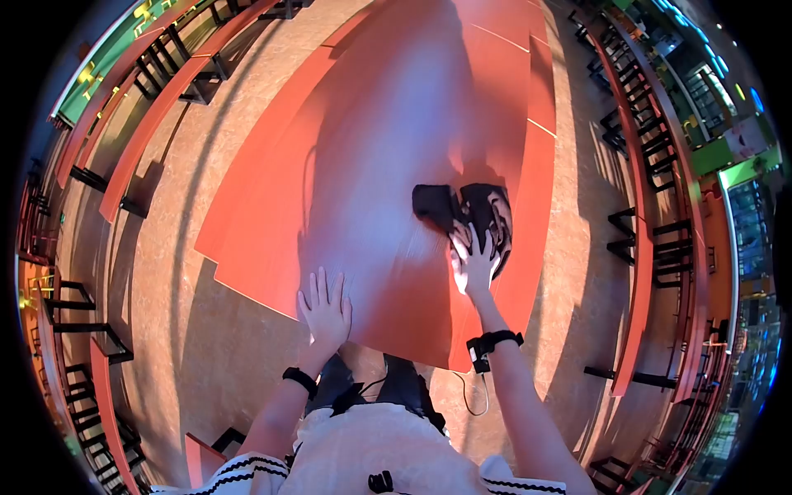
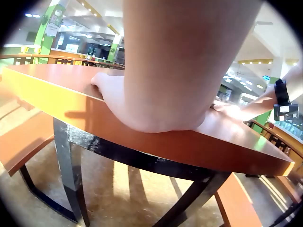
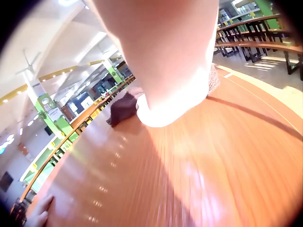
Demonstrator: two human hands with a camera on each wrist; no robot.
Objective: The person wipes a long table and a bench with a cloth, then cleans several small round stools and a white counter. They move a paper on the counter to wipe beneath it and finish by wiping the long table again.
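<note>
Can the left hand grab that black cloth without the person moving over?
Probably yes, though it is a long stretch. The left hand rests flat near the table edge, and bare tabletop lies between it and the black cloth. Nothing blocks the way, but the right hand already presses on the cloth.

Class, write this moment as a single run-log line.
left hand: flat on red table | right hand: fingers straight, pressing dark cloth | cloth: lying near table's right edge

Dark cloth point(image 3: 124, 108) mostly hidden behind the right hand point(image 3: 165, 71) in the wrist view.
</note>
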